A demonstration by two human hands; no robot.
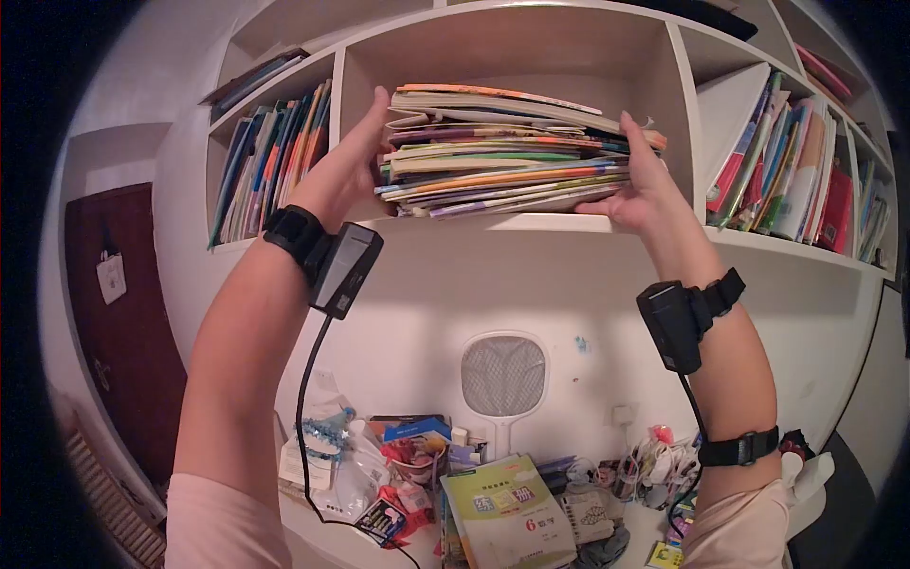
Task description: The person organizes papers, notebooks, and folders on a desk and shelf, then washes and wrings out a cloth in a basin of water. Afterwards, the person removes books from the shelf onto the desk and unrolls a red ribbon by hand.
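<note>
A thick stack of books lies flat in the middle compartment of the white wall shelf, spines and page edges facing me. My left hand presses against the stack's left end, thumb up; its other fingers are partly hidden behind the books. On the other end, my right hand grips the stack with the thumb up along its side and fingers at its lower corner. The stack sits at the compartment's front edge, its layers slightly bowed and uneven. Both wrists carry strapped black devices.
Upright books fill the left compartment, and more books lean in the right one. On the cluttered desk below are a green-covered workbook, small items and bags. An electric fly swatter stands against the wall. Cables hang from both wrist devices.
</note>
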